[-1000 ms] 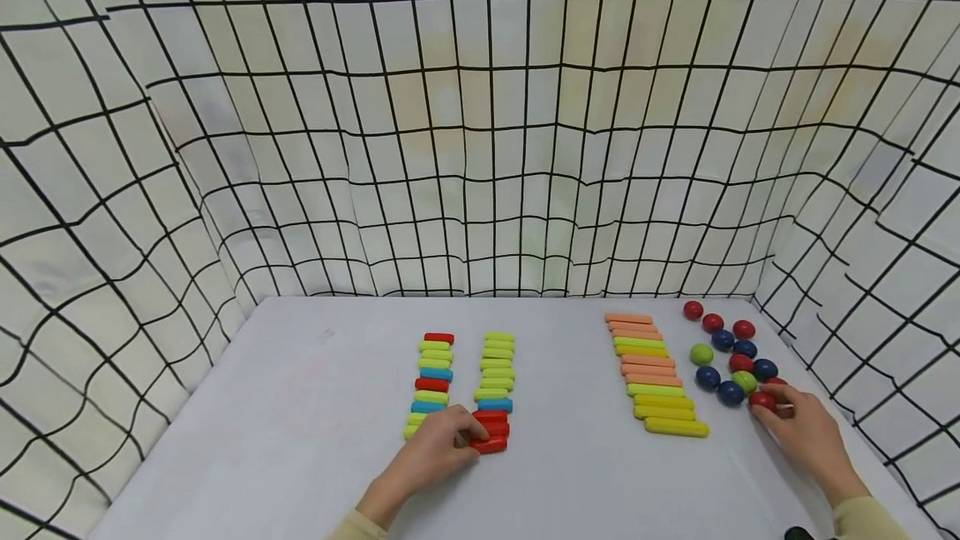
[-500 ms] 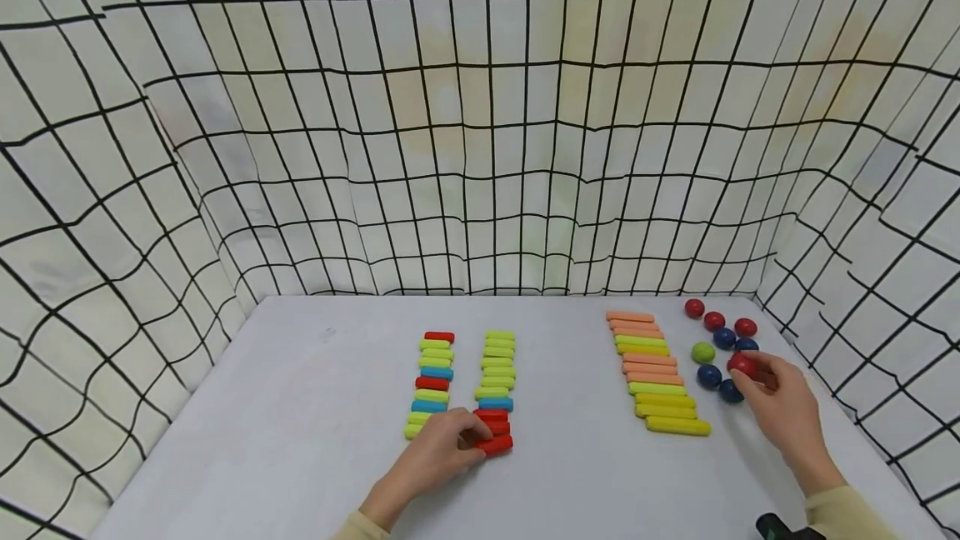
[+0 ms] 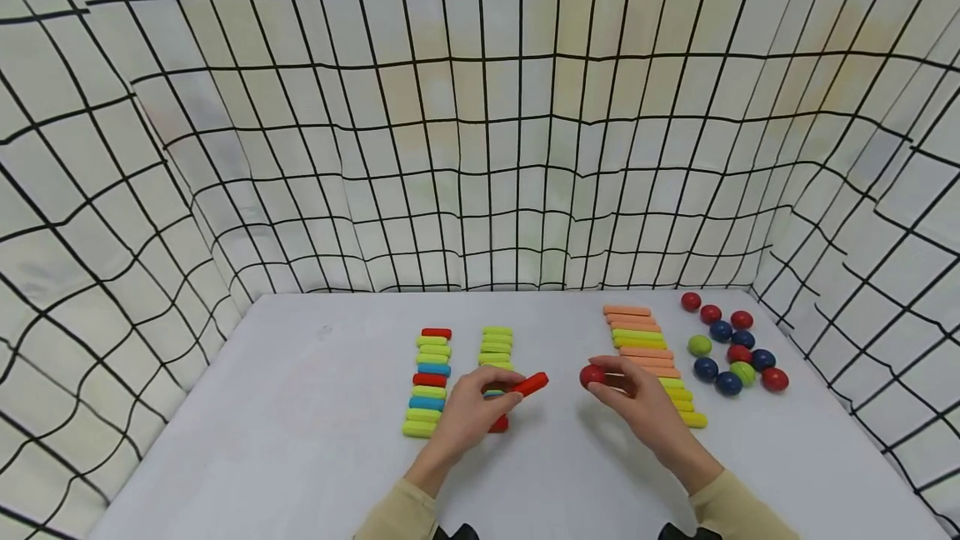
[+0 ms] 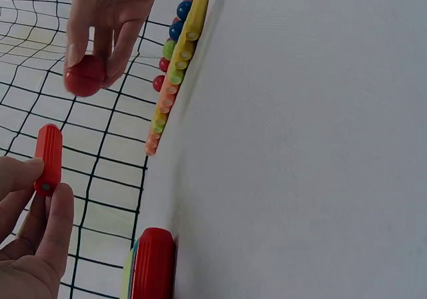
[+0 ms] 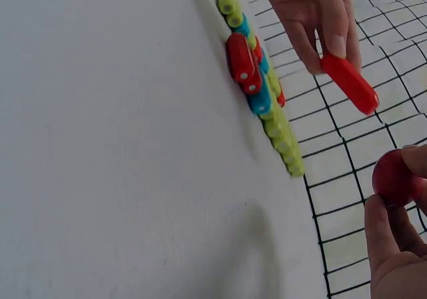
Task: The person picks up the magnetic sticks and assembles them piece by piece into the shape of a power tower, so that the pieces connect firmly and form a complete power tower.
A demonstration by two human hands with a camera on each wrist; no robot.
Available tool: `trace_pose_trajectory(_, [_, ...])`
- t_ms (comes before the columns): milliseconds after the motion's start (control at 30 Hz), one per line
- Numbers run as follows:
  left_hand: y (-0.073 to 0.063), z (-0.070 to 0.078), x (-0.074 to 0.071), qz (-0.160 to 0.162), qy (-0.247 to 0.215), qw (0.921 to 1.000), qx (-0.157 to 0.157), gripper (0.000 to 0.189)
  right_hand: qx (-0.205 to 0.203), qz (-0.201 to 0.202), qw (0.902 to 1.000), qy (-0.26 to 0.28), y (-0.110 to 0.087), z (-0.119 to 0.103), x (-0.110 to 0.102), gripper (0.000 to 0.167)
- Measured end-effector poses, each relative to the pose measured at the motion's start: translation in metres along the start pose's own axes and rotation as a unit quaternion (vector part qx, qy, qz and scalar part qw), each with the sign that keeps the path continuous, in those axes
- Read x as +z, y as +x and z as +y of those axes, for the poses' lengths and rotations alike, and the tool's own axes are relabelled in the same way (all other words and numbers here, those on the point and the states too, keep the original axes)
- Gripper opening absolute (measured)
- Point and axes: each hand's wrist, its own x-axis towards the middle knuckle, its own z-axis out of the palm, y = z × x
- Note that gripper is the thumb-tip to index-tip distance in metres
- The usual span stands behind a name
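1. Well, from my end of the feed, the left hand (image 3: 474,402) pinches a red stick (image 3: 534,384) between thumb and fingers; the stick is up off the table (image 3: 300,407), its free end slanting out toward the other hand.
2. The right hand (image 3: 647,398) grips a red ball (image 3: 592,375) at its fingertips, also above the table; I see ball and stick near each other but apart, a gap between them.
3. Beside the left hand, and partly hidden by it in my head view, lies a column of short sticks (image 3: 495,348), lime at the far end, blue then red at the near end; farther left runs a second column (image 3: 429,380) in red, lime and blue.
4. Past the right hand I have a column of longer sticks (image 3: 647,353) in orange, lime and yellow; right of that sit loose balls (image 3: 739,354), five red, five blue and two green.
5. As for progress, I judge the lifting done for one stick and one ball, the setting down not yet; nothing else is held, so I read this as mid-step.
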Motion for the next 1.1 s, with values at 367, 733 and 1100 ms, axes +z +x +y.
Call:
trace_pose_trajectory(367, [0.007,0.005,0.007,-0.023,-0.038,0.999,-0.001,0.018,0.005,-0.024,0.9986,0.047,0.003,-0.012,0.024,0.046])
trace_pose_trajectory(733, [0.009,-0.005,0.012,-0.019,-0.034,0.9989,-0.028,0.025,0.033,-0.135,0.99,0.026,-0.005,-0.002,0.022,0.05])
trace_pose_trajectory(1100, [0.002,-0.005,0.023,-0.071,0.015,0.9965,-0.043,0.024,-0.002,-0.041,0.9851,-0.167,-0.011,0.013,0.034,0.039])
